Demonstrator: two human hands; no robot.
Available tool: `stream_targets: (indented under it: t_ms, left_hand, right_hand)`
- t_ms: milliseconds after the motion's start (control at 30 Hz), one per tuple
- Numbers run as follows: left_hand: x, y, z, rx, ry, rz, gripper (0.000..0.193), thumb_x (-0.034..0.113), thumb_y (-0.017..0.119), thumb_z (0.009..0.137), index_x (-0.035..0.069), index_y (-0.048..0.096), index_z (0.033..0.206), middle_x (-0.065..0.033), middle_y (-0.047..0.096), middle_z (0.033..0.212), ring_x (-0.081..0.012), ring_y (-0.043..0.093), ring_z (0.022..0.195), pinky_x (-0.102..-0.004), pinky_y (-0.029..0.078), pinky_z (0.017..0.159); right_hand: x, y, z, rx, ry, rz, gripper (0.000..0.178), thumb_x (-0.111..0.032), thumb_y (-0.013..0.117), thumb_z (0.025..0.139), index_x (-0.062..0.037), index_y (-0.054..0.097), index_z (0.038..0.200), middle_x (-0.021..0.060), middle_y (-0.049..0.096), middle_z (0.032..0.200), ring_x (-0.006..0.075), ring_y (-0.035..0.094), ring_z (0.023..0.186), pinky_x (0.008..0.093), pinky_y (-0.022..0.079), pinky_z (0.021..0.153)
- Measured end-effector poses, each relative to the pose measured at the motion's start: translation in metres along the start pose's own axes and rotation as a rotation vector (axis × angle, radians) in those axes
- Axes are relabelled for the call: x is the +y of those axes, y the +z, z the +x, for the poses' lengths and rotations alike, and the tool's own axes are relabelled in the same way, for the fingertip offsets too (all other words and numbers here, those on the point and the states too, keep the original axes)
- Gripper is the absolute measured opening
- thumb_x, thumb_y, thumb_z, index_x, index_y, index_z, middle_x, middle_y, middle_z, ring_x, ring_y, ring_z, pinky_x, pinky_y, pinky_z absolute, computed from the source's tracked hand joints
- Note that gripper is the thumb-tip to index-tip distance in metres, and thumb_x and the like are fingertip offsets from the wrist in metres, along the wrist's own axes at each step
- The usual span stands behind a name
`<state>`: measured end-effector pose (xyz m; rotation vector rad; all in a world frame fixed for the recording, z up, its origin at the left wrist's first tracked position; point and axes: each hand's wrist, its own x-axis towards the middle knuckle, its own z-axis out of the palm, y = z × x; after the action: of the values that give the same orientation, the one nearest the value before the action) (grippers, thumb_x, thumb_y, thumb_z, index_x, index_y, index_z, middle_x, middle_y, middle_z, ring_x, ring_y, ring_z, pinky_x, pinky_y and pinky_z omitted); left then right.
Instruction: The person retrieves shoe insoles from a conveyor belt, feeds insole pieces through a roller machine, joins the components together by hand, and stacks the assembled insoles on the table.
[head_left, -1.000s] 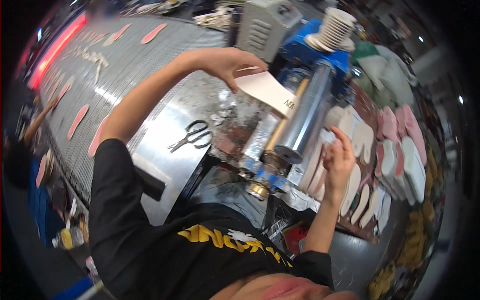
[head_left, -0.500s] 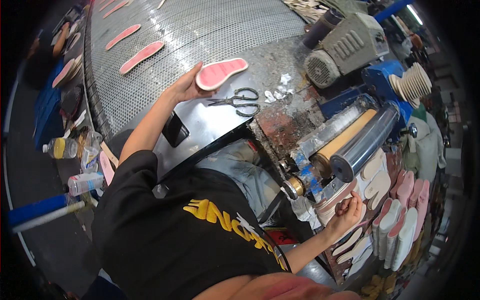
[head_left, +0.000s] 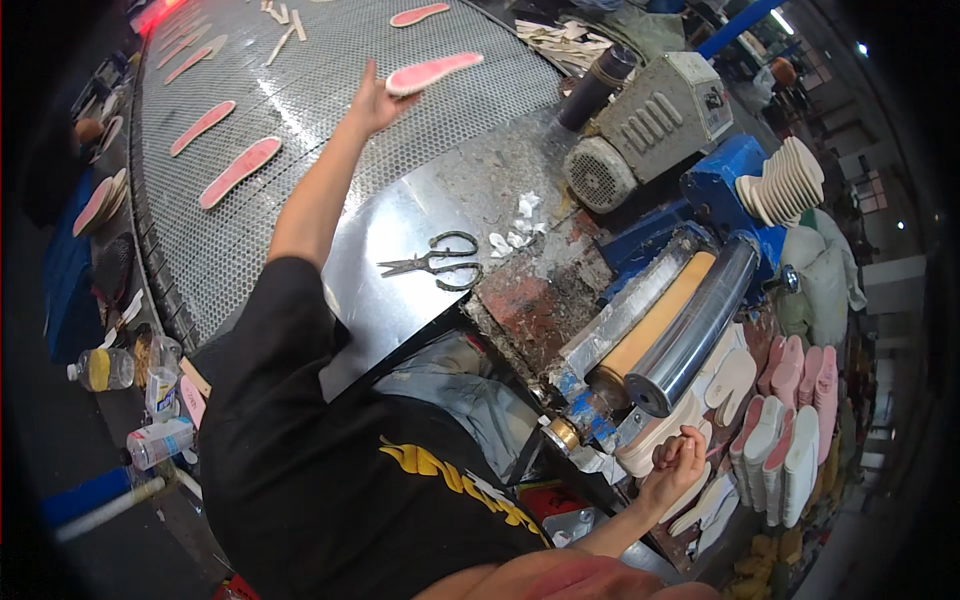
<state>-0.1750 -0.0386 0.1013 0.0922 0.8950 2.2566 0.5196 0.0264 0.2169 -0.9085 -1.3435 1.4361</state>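
Over the mesh belt, my left hand is closed on the heel end of a pink insole with a white edge. It is held tilted, toe end pointing right. My right hand hovers palm up at the lower right, its fingers loosely curled and slightly apart, with nothing visible in them. Close beside it lies a stack of pale insoles, partly hidden under the roller machine. Black-handled scissors rest on the shiny metal sheet below my left forearm.
Other pink insoles lie along the belt. At right stands a blue roller machine with a grey motor. White scraps sit before it. Bundled white and pink insoles stand at far right; plastic bottles are at left.
My left hand has carried the pink insole farther out over the mesh belt. My right hand stays by the stack, fingers curled a little differently. The view has shifted.
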Motion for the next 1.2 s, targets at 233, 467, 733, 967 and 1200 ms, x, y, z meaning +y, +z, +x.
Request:
stream_targets:
  t_ms: [233, 467, 733, 967, 1200]
  left_hand:
    - [-0.037, -0.024, 0.032, 0.125, -0.088, 0.368, 0.055, 0.049, 0.05, 0.094, -0.002, 0.047, 0.114, -0.0191, 0.058, 0.106, -0.0258, 0.06, 0.096, -0.035, 0.051, 0.078]
    - [-0.085, -0.048, -0.083, -0.254, -0.07, 1.071, 0.057, 0.046, 0.049, 0.095, 0.008, 0.051, 0.053, -0.0021, 0.044, 0.043, -0.0127, 0.037, 0.034, -0.0283, 0.028, 0.036]
    - [-0.117, -0.042, -0.1, -0.2, 0.076, 0.989, 0.065, 0.057, 0.053, 0.091, 0.013, 0.039, 0.045, 0.0018, 0.036, 0.04, -0.0082, 0.032, 0.033, -0.0255, 0.022, 0.034]
    - [-0.113, -0.034, -0.109, -0.178, -0.019, 0.879, 0.067, 0.068, 0.044, 0.088, 0.019, 0.027, 0.045, 0.0047, 0.028, 0.04, -0.0083, 0.024, 0.032, -0.0242, 0.018, 0.033]
    - [-0.112, -0.033, -0.109, -0.13, -0.019, 0.949, 0.064, 0.062, 0.051, 0.089, 0.02, 0.032, 0.045, 0.0058, 0.03, 0.041, -0.0069, 0.025, 0.033, -0.0253, 0.02, 0.034]
  right_hand:
    - [-0.012, -0.002, -0.01, 0.062, -0.043, -0.261, 0.02, -0.014, 0.053, 0.095, 0.0007, 0.057, 0.107, -0.0009, 0.044, 0.063, 0.0044, 0.037, 0.05, 0.0188, 0.028, 0.044]
    - [-0.114, 0.077, 0.084, 0.024, -0.563, -0.692, 0.031, -0.004, 0.055, 0.092, 0.0014, 0.054, 0.122, 0.0047, 0.061, 0.103, 0.0057, 0.053, 0.075, 0.0196, 0.043, 0.066]
    - [-0.198, 0.14, 0.341, 0.216, -0.65, -1.514, 0.072, -0.064, 0.059, 0.078, -0.0006, 0.064, 0.112, 0.0221, 0.068, 0.09, 0.0391, 0.065, 0.089, 0.0397, 0.049, 0.08]
    - [-0.188, 0.13, 0.418, 0.051, -0.314, -1.346, 0.063, -0.058, 0.065, 0.073, 0.0044, 0.056, 0.071, 0.0099, 0.051, 0.058, 0.0204, 0.047, 0.045, 0.0366, 0.032, 0.043]
    - [-0.197, 0.14, 0.363, -0.008, -0.288, -1.004, 0.057, -0.054, 0.064, 0.08, -0.0084, 0.041, 0.055, -0.0035, 0.027, 0.048, 0.0075, 0.026, 0.038, 0.0273, 0.016, 0.039]
